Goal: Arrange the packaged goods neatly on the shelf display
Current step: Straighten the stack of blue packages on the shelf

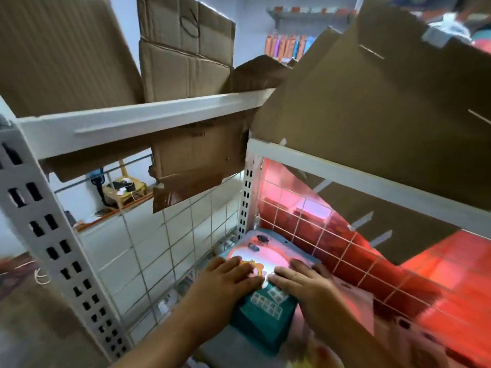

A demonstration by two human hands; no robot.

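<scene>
A teal and pink package (261, 312) with a cartoon print lies on the lower shelf, its far end near the corner of the wire mesh. My left hand (228, 277) lies flat on its top left part with straight fingers. My right hand (305, 281) presses flat on its top right part beside the left. A further pink package (353, 296) lies just right of it, partly under my right wrist. The shelf floor beneath them is mostly hidden.
White wire mesh (164, 251) walls the shelf at the back and the right. A perforated white upright (53, 235) stands at the left, and a white shelf beam (148, 118) crosses overhead. Cardboard boxes (186, 54) sit above. Red packages (438, 282) lie behind the right mesh.
</scene>
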